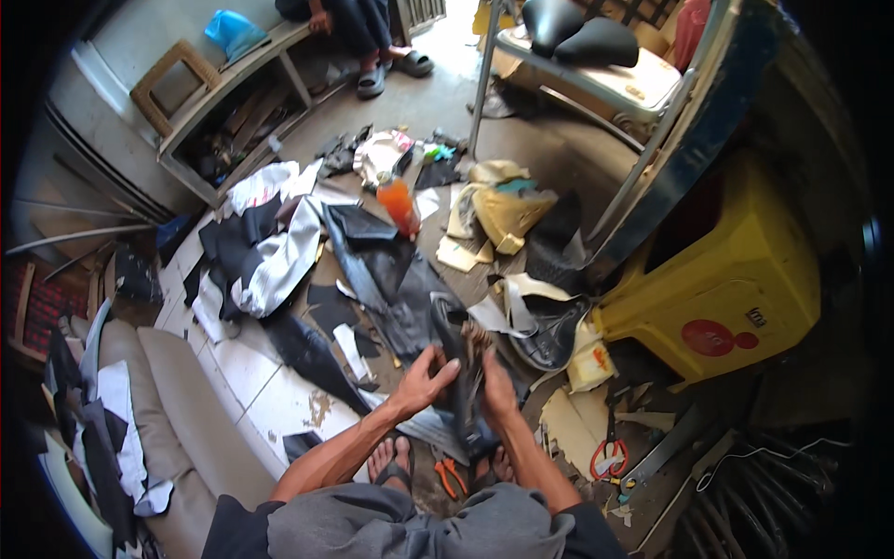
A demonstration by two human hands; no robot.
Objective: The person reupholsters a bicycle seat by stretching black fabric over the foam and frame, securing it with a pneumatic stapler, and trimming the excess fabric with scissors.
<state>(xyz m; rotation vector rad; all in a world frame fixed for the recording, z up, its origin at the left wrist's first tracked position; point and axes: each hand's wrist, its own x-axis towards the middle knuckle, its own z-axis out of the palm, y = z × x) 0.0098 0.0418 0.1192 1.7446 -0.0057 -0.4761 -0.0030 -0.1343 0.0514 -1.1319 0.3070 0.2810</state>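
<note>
Two-handed hold on a dark sheet, seen from above. Nearest, below the grey-trousered lap [400, 522], orange-handled pliers [451, 477] lie on the floor between the sandalled feet. Just beyond, the dark piece [465, 405] of leather-like sheet hangs between the two hands, its long axis running away from the body, from near the feet toward the floor heap. The left hand [424, 380] meets its left side, thumb and forefinger appearing to pinch the edge; the right hand [498, 387] lies along its right side, apparently closed on it, though some fingers are hidden. Neither hand is clearly nearer: the piece lies inward of both, rightward from the left palm and leftward from the right. Red-handled scissors [610, 456] lie to the right, well apart from the grip. Farther off, a larger black sheet [396, 275] spreads beyond the left hand; whether it joins the held piece cannot be told. Beyond it stands an orange bottle [399, 207], tilted.
</note>
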